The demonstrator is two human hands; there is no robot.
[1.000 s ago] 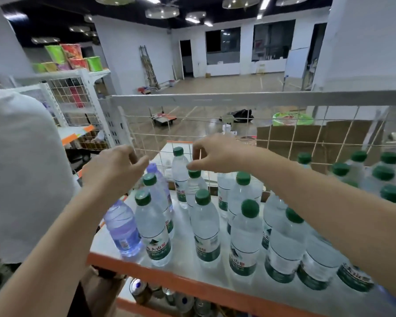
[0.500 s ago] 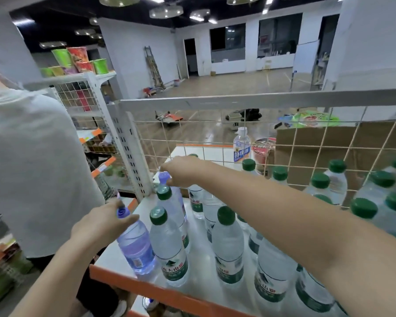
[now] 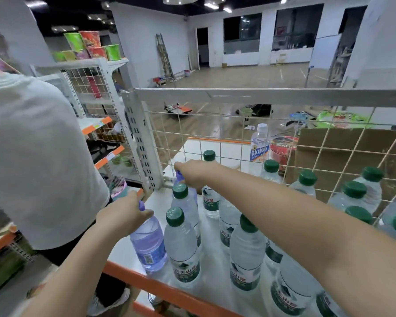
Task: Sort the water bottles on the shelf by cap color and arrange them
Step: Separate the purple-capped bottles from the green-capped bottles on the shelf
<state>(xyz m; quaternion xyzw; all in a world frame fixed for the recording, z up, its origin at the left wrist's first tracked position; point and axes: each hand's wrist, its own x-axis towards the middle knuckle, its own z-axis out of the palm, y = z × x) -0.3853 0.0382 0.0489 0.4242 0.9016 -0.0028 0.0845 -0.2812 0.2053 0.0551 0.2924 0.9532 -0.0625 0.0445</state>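
Two purple-capped bottles, front and rear, stand at the shelf's left end, each apparently pinched at its cap by left hand and right hand fingers; green-capped bottles remain intermixed, so sorting is barely begun.

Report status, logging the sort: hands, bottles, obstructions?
Left hand grips near purple-capped bottle. Right hand grips rear purple-capped bottle. Green-capped bottles crowd between.

Purple-tinted bottle lower centre, purple cap. Clear bottles around it: dark green caps, green-white labels. Shelf white, orange front edge. Wire grid cream. Noodle cups upper left: green, red. Shirt at left white.
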